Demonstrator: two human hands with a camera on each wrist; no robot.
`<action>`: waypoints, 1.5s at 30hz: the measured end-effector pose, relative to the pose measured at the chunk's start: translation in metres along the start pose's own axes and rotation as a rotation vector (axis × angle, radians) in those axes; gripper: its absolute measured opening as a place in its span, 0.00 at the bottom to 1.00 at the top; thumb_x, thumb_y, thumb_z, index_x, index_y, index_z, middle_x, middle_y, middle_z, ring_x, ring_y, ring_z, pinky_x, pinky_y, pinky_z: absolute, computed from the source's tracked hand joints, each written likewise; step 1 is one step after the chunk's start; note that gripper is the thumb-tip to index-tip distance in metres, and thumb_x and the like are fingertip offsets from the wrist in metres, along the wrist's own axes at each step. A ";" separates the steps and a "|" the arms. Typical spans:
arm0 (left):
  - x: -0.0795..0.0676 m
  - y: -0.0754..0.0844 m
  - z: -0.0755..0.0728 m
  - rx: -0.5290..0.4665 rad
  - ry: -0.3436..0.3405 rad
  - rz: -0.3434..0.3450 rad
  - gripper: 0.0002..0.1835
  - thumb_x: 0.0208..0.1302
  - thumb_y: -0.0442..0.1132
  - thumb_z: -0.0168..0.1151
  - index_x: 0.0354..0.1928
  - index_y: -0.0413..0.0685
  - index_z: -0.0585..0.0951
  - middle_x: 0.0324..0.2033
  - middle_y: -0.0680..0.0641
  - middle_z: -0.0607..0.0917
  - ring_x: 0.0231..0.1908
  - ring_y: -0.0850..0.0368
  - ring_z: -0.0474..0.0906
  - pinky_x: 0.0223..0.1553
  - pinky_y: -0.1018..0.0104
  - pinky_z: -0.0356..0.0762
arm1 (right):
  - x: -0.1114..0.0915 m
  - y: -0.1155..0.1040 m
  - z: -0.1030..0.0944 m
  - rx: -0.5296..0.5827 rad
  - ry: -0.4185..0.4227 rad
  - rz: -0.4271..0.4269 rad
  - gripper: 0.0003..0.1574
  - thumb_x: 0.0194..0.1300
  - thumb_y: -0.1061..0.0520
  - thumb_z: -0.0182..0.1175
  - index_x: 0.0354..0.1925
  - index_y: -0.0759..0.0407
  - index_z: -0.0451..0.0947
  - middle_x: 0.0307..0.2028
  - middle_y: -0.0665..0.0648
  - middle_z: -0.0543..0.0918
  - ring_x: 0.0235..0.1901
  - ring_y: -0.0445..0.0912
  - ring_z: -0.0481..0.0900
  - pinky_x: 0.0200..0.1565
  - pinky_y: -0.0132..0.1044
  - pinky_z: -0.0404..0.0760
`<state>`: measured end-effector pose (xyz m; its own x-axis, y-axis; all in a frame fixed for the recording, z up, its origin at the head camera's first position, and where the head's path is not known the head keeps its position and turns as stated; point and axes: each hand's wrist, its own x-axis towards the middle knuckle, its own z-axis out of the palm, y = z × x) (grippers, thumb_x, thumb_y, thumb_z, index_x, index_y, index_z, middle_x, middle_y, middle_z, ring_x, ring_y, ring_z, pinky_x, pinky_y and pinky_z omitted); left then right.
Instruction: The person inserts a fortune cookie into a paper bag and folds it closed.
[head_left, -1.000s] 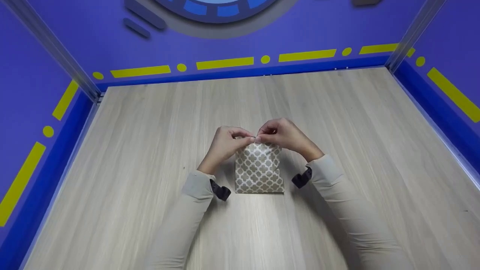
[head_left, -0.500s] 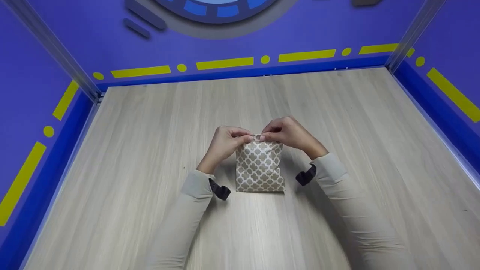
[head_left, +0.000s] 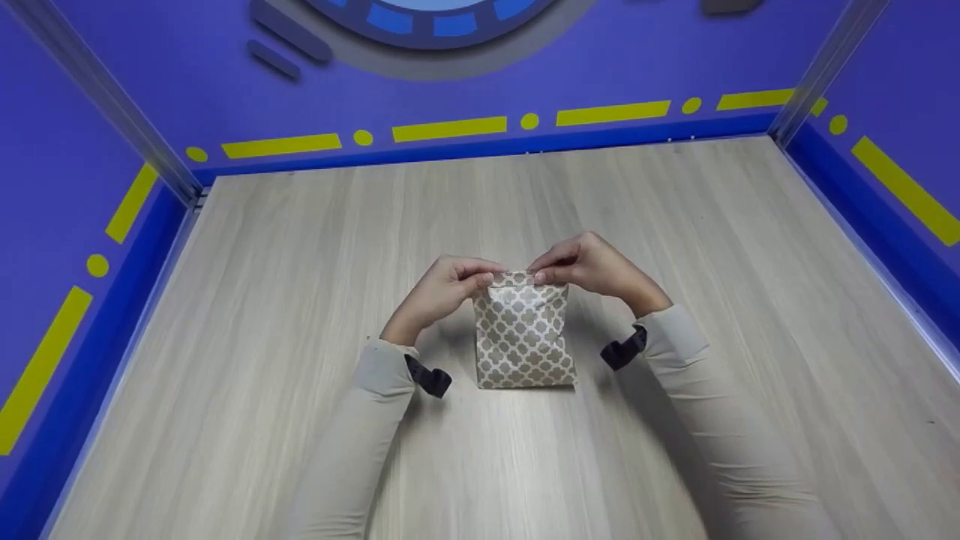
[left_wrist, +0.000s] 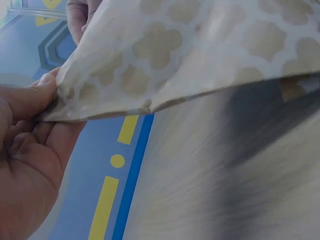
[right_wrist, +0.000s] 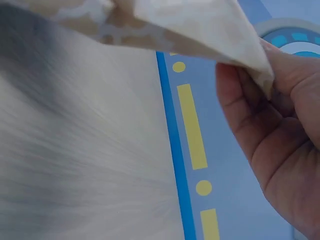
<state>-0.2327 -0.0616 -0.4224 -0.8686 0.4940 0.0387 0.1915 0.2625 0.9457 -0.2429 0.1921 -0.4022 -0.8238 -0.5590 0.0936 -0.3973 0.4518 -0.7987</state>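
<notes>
A paper bag (head_left: 521, 337) with a tan and white quatrefoil pattern is at the middle of the table, its top edge folded over in a narrow strip. My left hand (head_left: 444, 291) pinches the left end of that fold between thumb and fingers. At the opposite end my right hand (head_left: 592, 270) pinches the fold the same way. The left wrist view shows the bag's corner (left_wrist: 75, 100) between thumb and fingers of the left hand (left_wrist: 35, 145). In the right wrist view, a pointed corner of the bag (right_wrist: 210, 35) sits between the right hand's (right_wrist: 285, 130) thumb and fingers.
The light wood-grain table (head_left: 300, 247) spreads around the bag. Purple-blue panels (head_left: 465, 90) with yellow dashes and dots border it at the back and both sides. Black camera mounts (head_left: 429, 376) hang at both wrists, beside the beige sleeves.
My hands have drawn apart along the bag's top edge, from nearly touching at its middle to its two ends. More of the folded strip now shows between them.
</notes>
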 end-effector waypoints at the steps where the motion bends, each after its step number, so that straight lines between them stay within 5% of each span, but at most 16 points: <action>1: 0.000 0.000 -0.001 0.006 -0.012 0.002 0.13 0.69 0.35 0.55 0.51 0.41 0.83 0.49 0.43 0.85 0.40 0.62 0.80 0.42 0.71 0.77 | 0.000 0.000 0.000 0.006 0.004 0.026 0.11 0.60 0.56 0.67 0.39 0.60 0.87 0.36 0.59 0.88 0.32 0.38 0.81 0.35 0.25 0.79; 8: -0.003 -0.003 -0.004 0.037 0.029 0.000 0.13 0.67 0.38 0.58 0.49 0.43 0.84 0.45 0.43 0.87 0.37 0.62 0.80 0.39 0.71 0.78 | -0.003 -0.010 -0.002 -0.033 0.057 0.123 0.11 0.58 0.55 0.69 0.31 0.64 0.85 0.26 0.55 0.84 0.24 0.36 0.74 0.28 0.25 0.74; 15: -0.003 -0.005 -0.006 -0.039 0.140 -0.062 0.11 0.60 0.39 0.66 0.43 0.44 0.87 0.39 0.46 0.89 0.35 0.62 0.84 0.39 0.69 0.82 | -0.005 0.007 -0.009 0.039 -0.006 0.095 0.13 0.62 0.56 0.65 0.42 0.65 0.85 0.38 0.61 0.87 0.31 0.38 0.81 0.38 0.39 0.83; 23: 0.000 -0.007 -0.003 -0.091 0.277 -0.106 0.08 0.54 0.40 0.72 0.34 0.44 0.87 0.32 0.48 0.88 0.31 0.60 0.84 0.37 0.66 0.84 | -0.004 0.007 -0.008 0.047 0.052 0.113 0.13 0.63 0.59 0.63 0.44 0.65 0.85 0.42 0.63 0.86 0.33 0.35 0.81 0.37 0.26 0.80; 36: 0.000 -0.021 -0.003 -0.135 0.233 -0.126 0.11 0.65 0.38 0.62 0.44 0.37 0.83 0.36 0.44 0.85 0.32 0.58 0.83 0.36 0.63 0.85 | -0.004 0.014 -0.010 0.083 0.100 0.159 0.16 0.66 0.60 0.59 0.50 0.64 0.82 0.50 0.62 0.84 0.40 0.38 0.80 0.41 0.24 0.78; 45: 0.003 -0.030 -0.002 -0.165 0.304 -0.202 0.11 0.67 0.36 0.59 0.43 0.35 0.82 0.36 0.41 0.84 0.32 0.55 0.85 0.38 0.57 0.85 | 0.002 0.026 -0.002 0.318 0.271 0.311 0.17 0.62 0.60 0.63 0.47 0.70 0.81 0.36 0.53 0.85 0.32 0.39 0.83 0.40 0.32 0.84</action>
<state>-0.2414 -0.0696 -0.4496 -0.9816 0.1720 -0.0832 -0.0516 0.1802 0.9823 -0.2552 0.2044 -0.4210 -0.9753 -0.2126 -0.0602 -0.0092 0.3112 -0.9503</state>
